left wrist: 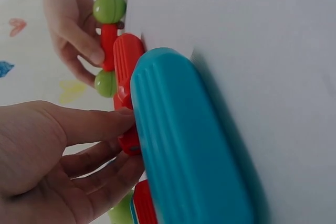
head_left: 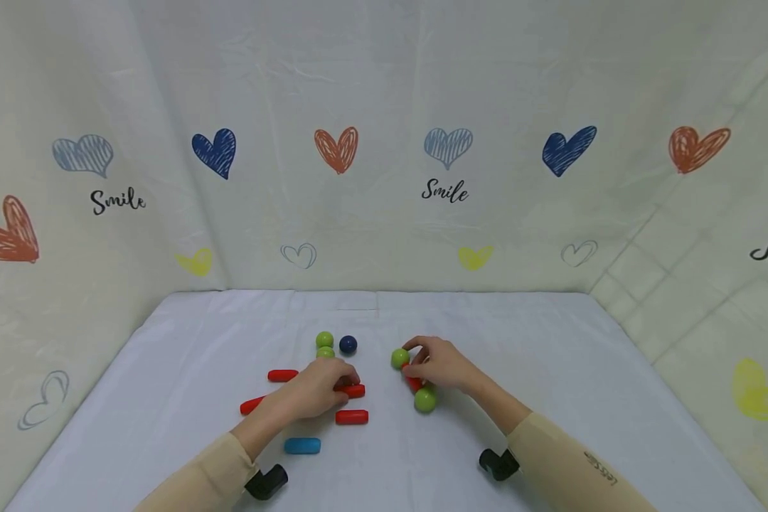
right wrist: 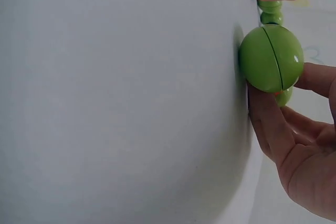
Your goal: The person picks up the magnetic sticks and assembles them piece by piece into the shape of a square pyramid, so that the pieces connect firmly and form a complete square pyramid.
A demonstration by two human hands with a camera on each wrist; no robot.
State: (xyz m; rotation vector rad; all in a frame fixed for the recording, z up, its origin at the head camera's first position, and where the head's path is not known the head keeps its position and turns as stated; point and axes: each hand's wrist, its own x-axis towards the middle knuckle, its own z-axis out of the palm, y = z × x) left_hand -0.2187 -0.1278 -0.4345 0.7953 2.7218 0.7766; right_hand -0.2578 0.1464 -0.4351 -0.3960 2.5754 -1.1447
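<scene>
My left hand [head_left: 320, 387] pinches a red rod [head_left: 356, 391] between thumb and fingers, low over the table. To the right, my right hand [head_left: 444, 365] grips another red rod [head_left: 414, 383] with a green ball [head_left: 400, 358] on its far end and a second green ball [head_left: 425, 400] on its near end. In the left wrist view the right fingers curl round this rod [left wrist: 108, 46], between its two balls. A ball [right wrist: 271, 59] hides most of the rod in the right wrist view. Nearer me than the left hand lies a loose red rod [head_left: 352, 417].
Beyond the left hand sit two green balls [head_left: 324, 340] and a dark blue ball [head_left: 348, 345]. Red rods [head_left: 282, 375] lie left of that hand, partly covered by it. A blue rod [head_left: 302, 446] rests near the left forearm. A patterned curtain [head_left: 384, 213] surrounds the white-covered table [head_left: 525, 341].
</scene>
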